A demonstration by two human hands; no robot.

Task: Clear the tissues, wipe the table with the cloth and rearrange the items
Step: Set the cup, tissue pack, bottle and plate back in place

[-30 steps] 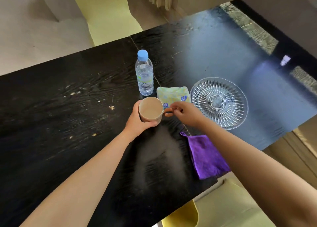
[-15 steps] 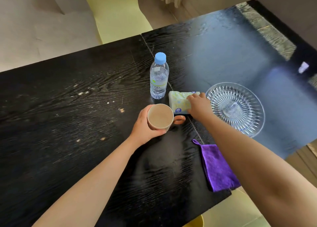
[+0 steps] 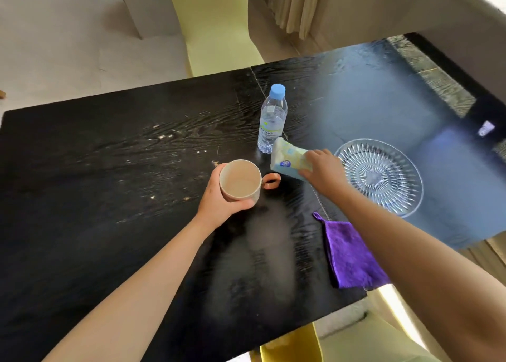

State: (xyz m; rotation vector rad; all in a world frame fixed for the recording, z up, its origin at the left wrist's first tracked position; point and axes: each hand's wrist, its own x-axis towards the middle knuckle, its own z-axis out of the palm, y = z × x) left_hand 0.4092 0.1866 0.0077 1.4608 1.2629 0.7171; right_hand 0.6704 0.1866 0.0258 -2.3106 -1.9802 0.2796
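Observation:
My left hand (image 3: 219,200) grips a beige mug (image 3: 240,180) with an orange handle, standing on the black table (image 3: 109,197). My right hand (image 3: 323,172) holds a pale yellow and blue tissue pack (image 3: 287,159), tilted up off the table just right of the mug. A water bottle (image 3: 272,118) with a blue cap stands upright behind the pack. A purple cloth (image 3: 350,255) lies flat near the table's front edge, under my right forearm.
A clear ribbed glass plate (image 3: 380,175) lies to the right of the pack. Small crumbs (image 3: 161,137) dot the table's left half. Yellow chairs stand behind the table (image 3: 219,33) and at its front edge (image 3: 290,345).
My right hand left the mug's handle, reached to the tissue pack, took hold of it and lifted it tilted. My left hand stayed on the mug.

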